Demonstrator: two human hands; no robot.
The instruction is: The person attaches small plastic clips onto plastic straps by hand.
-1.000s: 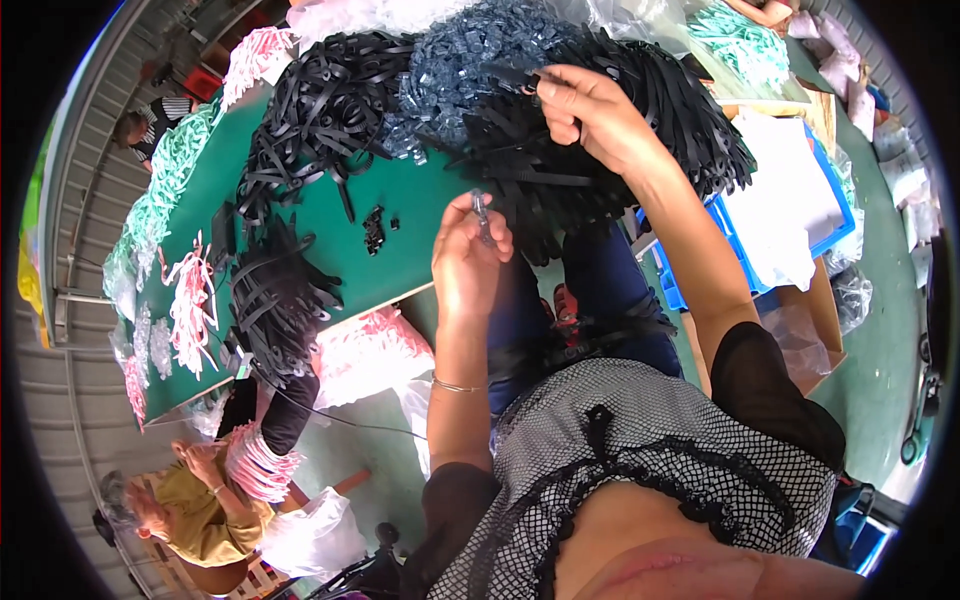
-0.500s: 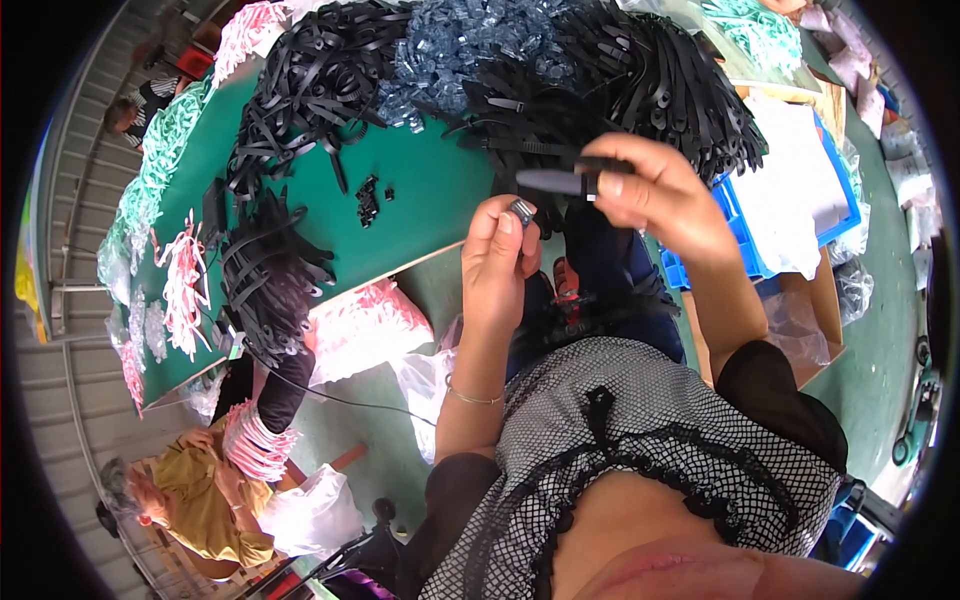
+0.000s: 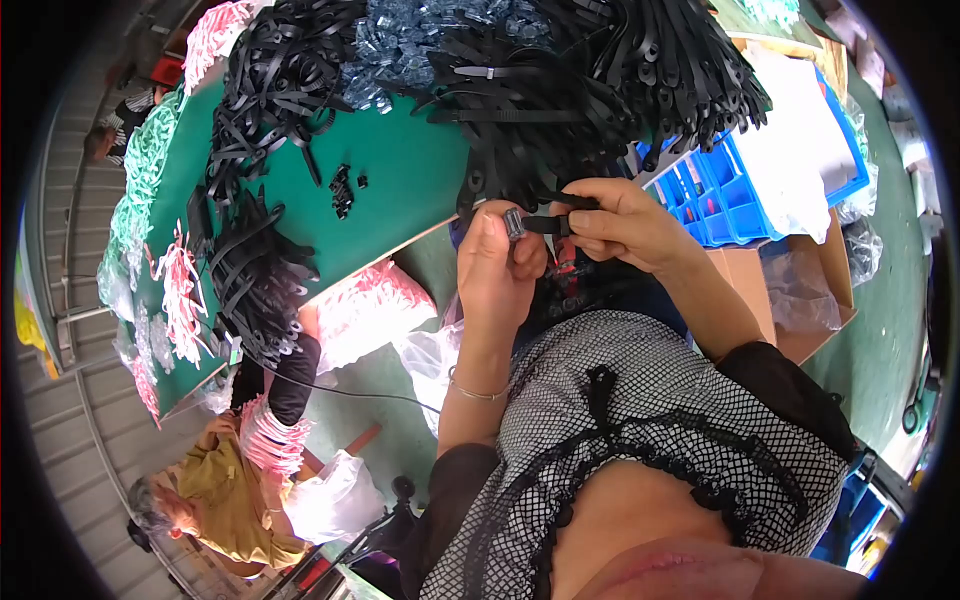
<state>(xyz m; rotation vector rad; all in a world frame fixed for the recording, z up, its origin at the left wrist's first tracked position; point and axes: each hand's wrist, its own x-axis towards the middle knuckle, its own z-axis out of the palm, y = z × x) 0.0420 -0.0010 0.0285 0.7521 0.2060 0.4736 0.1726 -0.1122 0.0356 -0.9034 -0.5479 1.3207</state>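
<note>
My left hand is closed, pinching a small clear grey plastic buckle between thumb and fingers. From the right, my right hand grips a black strap with thumb and forefinger. The strap's end meets the buckle; whether it has passed inside, I cannot tell. Both hands are in front of the green table's near edge. Just beyond them lies a big heap of black straps, and a pile of similar clear grey buckles is farther back.
Small black pieces lie on the table, left of centre. More black straps hang over its left part. A blue compartment tray and an open cardboard box stand at right. Another person sits at lower left.
My right hand has come down and left with the strap, bringing its end to the buckle. My left hand still holds the buckle. The view has shifted slightly.
</note>
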